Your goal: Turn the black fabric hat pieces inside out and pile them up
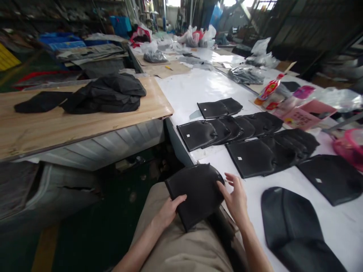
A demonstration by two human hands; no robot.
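Observation:
A black leather-like piece point(198, 192) with one curved end lies over my lap, tilted. My left hand point(169, 211) grips its left edge, thumb on top and the other fingers hidden underneath. At its right curved edge is my right hand point(236, 194), with the thumb against the edge and the other fingers spread apart. On the white table point(187, 85), overlapping rows of similar black pieces point(197, 134) carry small white labels. Another labelled black piece point(334, 177) rests at the right, and larger dark pieces point(292, 215) lie near the right front.
A wooden board point(93, 122) at the left holds crumpled black fabric point(109, 92). A pink box point(303, 115), a bottle point(268, 90) and a pink container point(350, 147) stand at the right. Plastic bags point(195, 37) sit farther back. A gap separates the two tables.

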